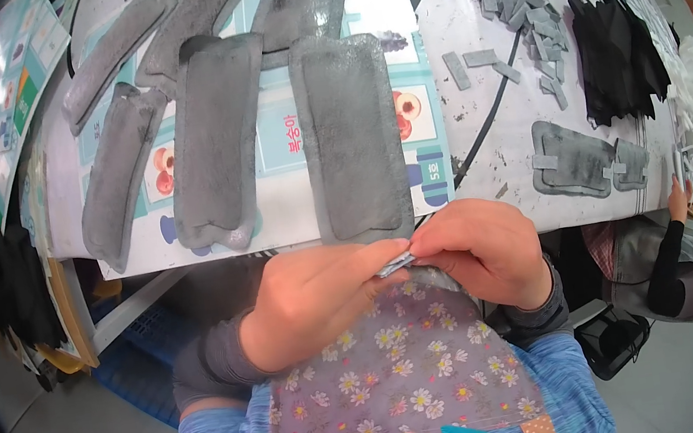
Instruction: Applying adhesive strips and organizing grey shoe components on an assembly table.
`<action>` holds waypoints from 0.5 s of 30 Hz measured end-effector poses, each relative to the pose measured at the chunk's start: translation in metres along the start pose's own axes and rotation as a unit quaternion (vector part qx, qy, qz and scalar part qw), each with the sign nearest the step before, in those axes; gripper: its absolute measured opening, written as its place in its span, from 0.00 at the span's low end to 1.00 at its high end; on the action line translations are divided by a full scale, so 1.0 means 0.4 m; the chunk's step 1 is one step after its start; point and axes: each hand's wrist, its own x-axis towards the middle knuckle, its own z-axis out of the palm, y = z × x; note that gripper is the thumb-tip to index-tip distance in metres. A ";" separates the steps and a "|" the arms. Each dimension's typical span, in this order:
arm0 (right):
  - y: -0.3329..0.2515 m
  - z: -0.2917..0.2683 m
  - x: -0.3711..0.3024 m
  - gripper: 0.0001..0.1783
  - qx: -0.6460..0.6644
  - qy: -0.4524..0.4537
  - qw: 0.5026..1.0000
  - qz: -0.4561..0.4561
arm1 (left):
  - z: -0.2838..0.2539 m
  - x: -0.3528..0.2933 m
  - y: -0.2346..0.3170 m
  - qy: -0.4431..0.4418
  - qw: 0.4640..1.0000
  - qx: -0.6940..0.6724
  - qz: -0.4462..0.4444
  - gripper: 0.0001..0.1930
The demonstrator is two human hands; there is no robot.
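Note:
Close to my body, just off the table's near edge, both hands meet over a small grey strip (396, 264). My left hand (309, 297) is closed, gripping the strip between thumb and fingers. Fingertips of my right hand (489, 254) pinch its other end. Directly beyond them a long flat grey pad (351, 136) lies with its near end at the table edge, its lower tip partly behind my fingers. Left of it rest more pads, among them a wide one (216, 142) and a narrower one (125, 181).
Under the pads is a printed sheet (286, 198) with fruit pictures. To the right are a heap of small grey strips (517, 11), a stack of black cloth pieces (618, 59) and a grey pad with strips attached (573, 158). Another person (678, 276) sits at far right.

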 end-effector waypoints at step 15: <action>0.022 -0.002 -0.006 0.07 0.053 0.067 0.962 0.260 | -0.053 -0.099 -0.060 -0.089 0.966 0.197 0.142 0.07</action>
